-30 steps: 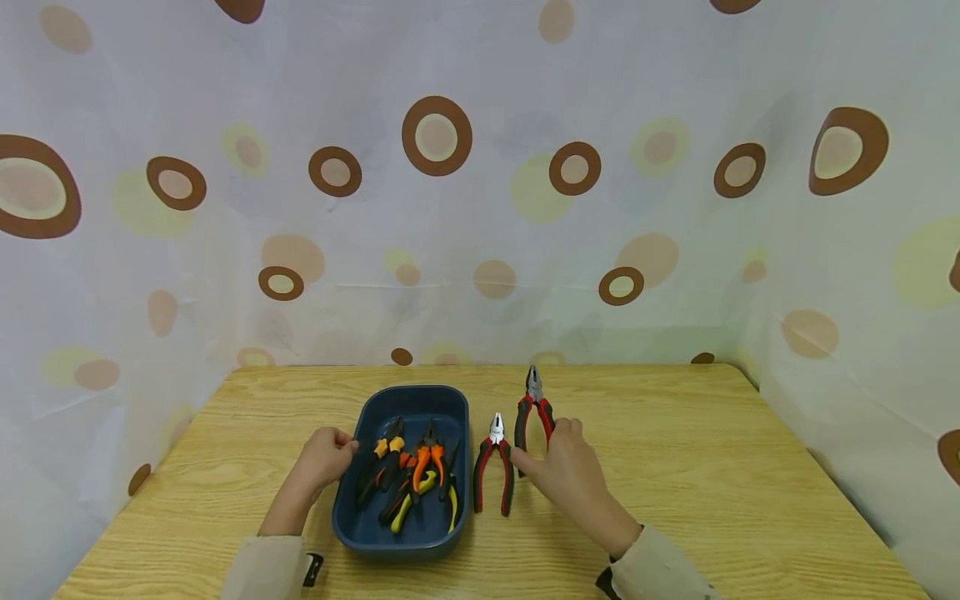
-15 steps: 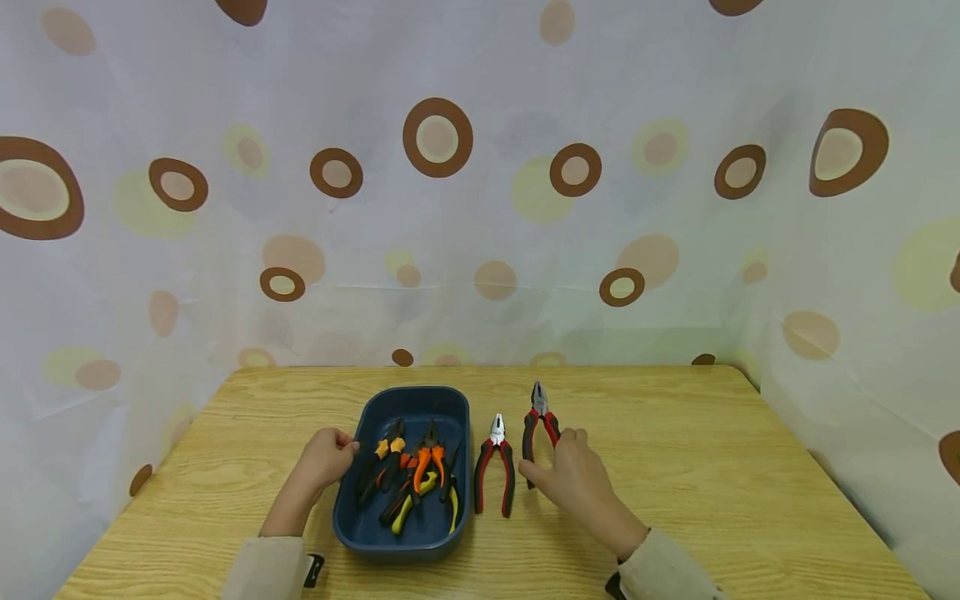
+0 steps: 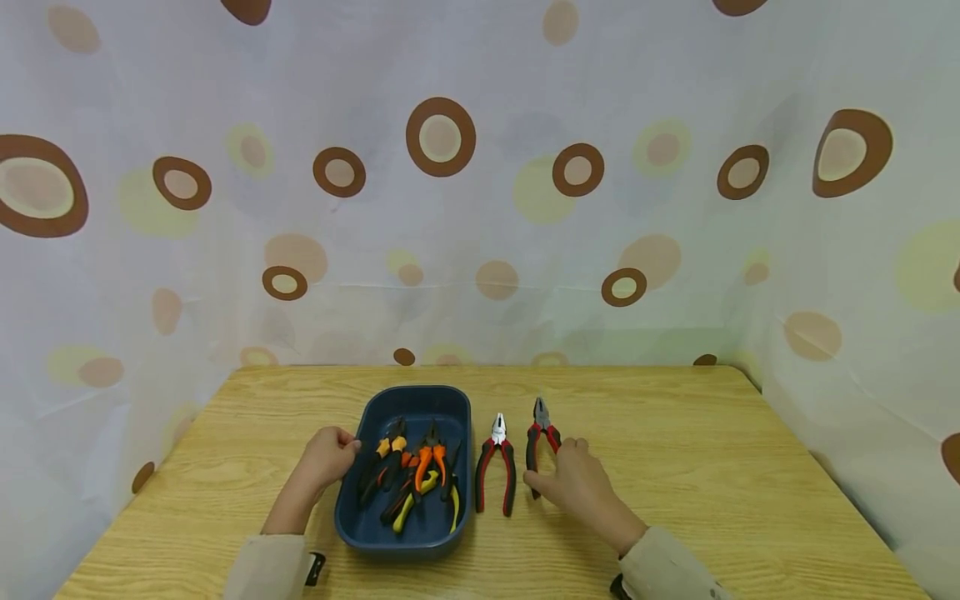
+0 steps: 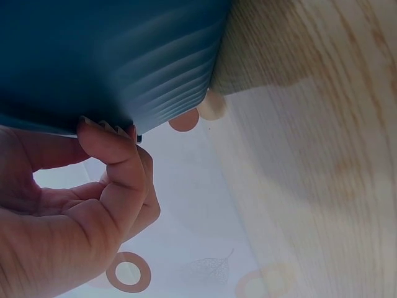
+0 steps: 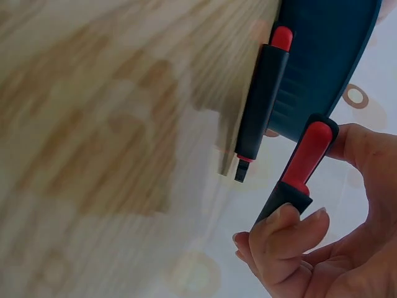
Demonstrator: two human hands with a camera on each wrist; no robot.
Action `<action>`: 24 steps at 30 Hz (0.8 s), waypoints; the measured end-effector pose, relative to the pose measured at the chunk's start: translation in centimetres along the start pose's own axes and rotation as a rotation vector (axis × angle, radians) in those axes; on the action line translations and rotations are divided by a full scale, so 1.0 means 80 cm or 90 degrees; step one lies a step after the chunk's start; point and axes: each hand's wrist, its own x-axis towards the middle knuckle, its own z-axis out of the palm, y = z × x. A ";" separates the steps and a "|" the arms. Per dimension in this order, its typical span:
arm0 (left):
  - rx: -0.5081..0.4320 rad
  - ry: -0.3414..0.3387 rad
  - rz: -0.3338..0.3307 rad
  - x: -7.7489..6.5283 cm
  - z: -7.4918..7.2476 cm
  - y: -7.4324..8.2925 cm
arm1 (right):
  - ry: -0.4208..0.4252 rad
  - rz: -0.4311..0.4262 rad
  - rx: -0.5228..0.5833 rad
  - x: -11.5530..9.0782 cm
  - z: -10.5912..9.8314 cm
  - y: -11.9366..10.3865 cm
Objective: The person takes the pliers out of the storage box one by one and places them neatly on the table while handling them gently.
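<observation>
My left hand (image 3: pixel 330 456) pinches the left rim of a dark blue plastic bin (image 3: pixel 405 546); in the left wrist view the curled fingers (image 4: pixel 115 152) meet the bin's rim. My right hand (image 3: pixel 577 479) grips red-and-black combination pliers (image 3: pixel 542 417), jaws pointing away from me, handles spread. The right wrist view shows a handle of these pliers (image 5: pixel 310 152) between thumb and fingers, close over the table. Between them and the bin lies a second pair of red-and-black pliers (image 3: pixel 498 433) with a shiny head, handles spread.
Inside the bin are several pliers: orange-handled pliers (image 3: pixel 431 457), pliers with yellow-orange and black handles (image 3: pixel 392 454) and yellow-handled ones (image 3: pixel 408 508). The wooden table (image 3: pixel 675 450) ends at a white patterned curtain (image 3: pixel 480 208) behind.
The right hand has moved slightly right and toward me, lowering the pliers toward the table beside the second pair. The left hand and bin have stayed in place.
</observation>
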 end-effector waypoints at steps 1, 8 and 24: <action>-0.002 -0.002 -0.001 0.000 0.000 0.000 | -0.002 -0.001 -0.005 0.001 0.002 0.002; -0.001 0.000 -0.003 -0.002 0.001 0.002 | -0.014 0.001 -0.012 0.006 0.012 0.009; 0.000 -0.005 -0.013 -0.003 0.002 0.004 | -0.039 -0.003 -0.041 0.009 0.019 0.008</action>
